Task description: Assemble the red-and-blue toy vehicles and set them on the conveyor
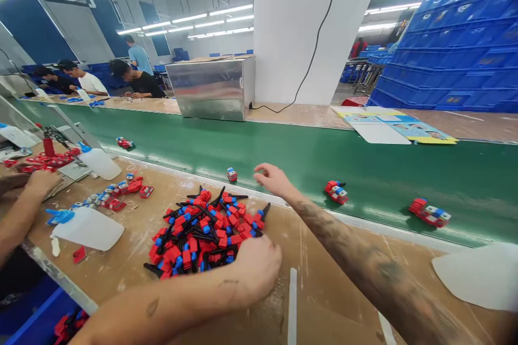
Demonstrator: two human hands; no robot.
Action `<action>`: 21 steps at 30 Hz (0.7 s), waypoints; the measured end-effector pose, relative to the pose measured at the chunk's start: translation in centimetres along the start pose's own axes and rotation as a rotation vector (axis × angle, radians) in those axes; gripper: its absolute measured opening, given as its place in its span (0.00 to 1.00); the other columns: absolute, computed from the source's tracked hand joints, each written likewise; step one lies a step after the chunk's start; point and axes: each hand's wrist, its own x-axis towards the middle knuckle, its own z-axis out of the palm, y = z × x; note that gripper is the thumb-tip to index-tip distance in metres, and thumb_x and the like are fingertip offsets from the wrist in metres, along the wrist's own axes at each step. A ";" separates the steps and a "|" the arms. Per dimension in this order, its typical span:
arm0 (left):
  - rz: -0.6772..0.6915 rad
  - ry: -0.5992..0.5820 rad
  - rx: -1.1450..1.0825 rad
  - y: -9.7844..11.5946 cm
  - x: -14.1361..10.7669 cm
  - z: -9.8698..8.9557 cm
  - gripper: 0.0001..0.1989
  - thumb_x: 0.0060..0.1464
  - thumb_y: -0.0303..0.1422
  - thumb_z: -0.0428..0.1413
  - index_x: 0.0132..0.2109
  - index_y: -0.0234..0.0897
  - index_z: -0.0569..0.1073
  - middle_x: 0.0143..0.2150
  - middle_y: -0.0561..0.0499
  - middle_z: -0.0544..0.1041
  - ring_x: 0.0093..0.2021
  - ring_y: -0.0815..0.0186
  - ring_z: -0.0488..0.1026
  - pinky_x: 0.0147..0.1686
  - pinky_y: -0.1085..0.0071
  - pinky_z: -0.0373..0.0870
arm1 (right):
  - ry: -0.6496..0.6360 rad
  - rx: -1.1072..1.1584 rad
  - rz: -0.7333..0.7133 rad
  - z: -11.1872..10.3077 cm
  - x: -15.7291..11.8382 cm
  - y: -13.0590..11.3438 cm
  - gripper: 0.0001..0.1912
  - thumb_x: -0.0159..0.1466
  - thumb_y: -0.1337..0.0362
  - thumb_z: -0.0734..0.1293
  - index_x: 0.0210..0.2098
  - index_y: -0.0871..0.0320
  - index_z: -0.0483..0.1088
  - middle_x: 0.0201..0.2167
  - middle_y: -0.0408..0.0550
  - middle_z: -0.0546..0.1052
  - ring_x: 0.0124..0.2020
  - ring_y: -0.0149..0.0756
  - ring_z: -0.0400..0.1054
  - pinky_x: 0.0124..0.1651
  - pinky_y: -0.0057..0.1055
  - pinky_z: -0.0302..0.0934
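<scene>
My left hand (259,267) rests at the right edge of a pile of red, blue and black toy parts (202,232) on the brown table; its fingers are hidden behind the hand. Over the green conveyor belt (194,143) my right hand (275,179) reaches out, fingers apart and holding nothing. Just left of it, a small red, white and blue toy piece (231,174) lies on the belt. Two larger toy pieces, one nearer (336,192) and one farther right (429,212), sit on the belt to the right of my right hand.
White bottles with blue caps (91,228) stand or lie at the left, near more toy parts (113,197). Another person's hand (42,183) is at far left. A metal box (210,89), booklets (396,125) and stacked blue crates (449,54) are beyond the belt.
</scene>
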 end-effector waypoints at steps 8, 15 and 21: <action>-0.045 0.071 -0.099 0.9 -3.5 7.7 0.15 0.62 0.30 0.50 0.51 0.32 0.76 0.55 0.29 0.70 0.47 0.47 0.75 0.35 0.57 0.79 | -0.086 -0.124 -0.024 8.9 7.0 -3.4 0.12 0.61 0.68 0.67 0.44 0.61 0.73 0.44 0.59 0.78 0.49 0.46 0.70 0.51 0.35 0.60; -0.042 0.168 -0.250 1.3 -5.4 8.4 0.12 0.56 0.28 0.53 0.44 0.33 0.79 0.58 0.29 0.67 0.54 0.41 0.69 0.46 0.49 0.74 | 0.000 0.179 0.061 2.9 -2.6 1.4 0.20 0.61 0.60 0.66 0.51 0.63 0.69 0.30 0.47 0.76 0.29 0.36 0.71 0.37 0.35 0.67; -0.144 0.159 -0.332 0.7 -5.9 6.9 0.37 0.46 0.24 0.58 0.65 0.33 0.62 0.56 0.32 0.70 0.58 0.46 0.67 0.57 0.56 0.64 | 0.233 1.354 0.381 -2.6 -20.9 8.3 0.15 0.53 0.58 0.72 0.39 0.59 0.77 0.30 0.50 0.73 0.27 0.36 0.67 0.22 0.29 0.63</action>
